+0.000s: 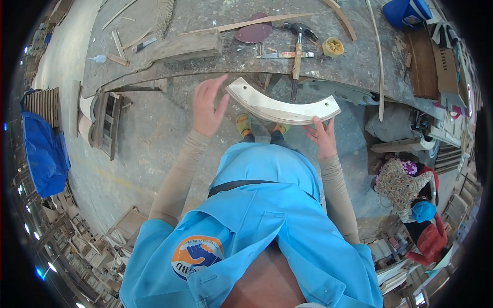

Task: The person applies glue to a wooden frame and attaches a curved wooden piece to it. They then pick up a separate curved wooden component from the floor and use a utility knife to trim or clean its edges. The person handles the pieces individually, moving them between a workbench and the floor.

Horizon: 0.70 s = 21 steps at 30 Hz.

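Observation:
A curved, pale wooden piece point(280, 109) with a small hole near each end is held up in front of me, just off the near edge of the workbench. My right hand point(323, 135) grips it by its right end, thumb and fingers on the lower edge. Beside its left end, my left hand point(208, 102) is raised with fingers spread, apart from the wood. Beyond the piece, a claw hammer point(298, 56) lies with its handle jutting past the bench edge. A flat strip-like tool point(277, 55) rests under the hammer's handle.
On the workbench point(179, 77) lie a thick wood block point(187, 46), a dark red oval disc point(254, 31), a small tub of yellowish paste point(333, 47), a utility knife point(144, 44) and thin strips. A blue bucket point(406, 13) stands far right. Another person point(411, 192) crouches at right.

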{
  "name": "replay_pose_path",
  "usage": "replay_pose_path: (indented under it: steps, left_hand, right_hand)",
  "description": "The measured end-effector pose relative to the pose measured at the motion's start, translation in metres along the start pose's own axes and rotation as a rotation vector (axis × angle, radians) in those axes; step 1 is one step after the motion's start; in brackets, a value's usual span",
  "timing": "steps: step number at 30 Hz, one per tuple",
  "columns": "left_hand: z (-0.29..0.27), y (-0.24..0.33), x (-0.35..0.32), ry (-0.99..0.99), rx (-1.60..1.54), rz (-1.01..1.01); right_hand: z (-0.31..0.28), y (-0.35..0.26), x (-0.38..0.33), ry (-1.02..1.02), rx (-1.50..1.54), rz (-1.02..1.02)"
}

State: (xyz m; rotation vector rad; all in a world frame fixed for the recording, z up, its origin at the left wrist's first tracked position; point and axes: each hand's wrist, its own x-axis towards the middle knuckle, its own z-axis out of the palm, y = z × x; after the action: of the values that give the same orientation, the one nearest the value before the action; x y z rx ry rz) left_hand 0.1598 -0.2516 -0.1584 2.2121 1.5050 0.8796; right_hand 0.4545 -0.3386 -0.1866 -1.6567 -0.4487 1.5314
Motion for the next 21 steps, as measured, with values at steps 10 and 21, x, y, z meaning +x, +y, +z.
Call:
replay_pose_path:
  steps: [10, 21]
  left_hand:
    - [0.115, 0.055, 0.067, -0.559, -0.331, -0.282]
    - [0.142, 0.053, 0.09, -0.242, -0.714, -0.284]
  right_hand:
    - [-0.004, 0.011, -0.004, -0.001, 0.002, -0.02]
    - [-0.008, 0.022, 0.006, 0.016, 0.043, -0.123]
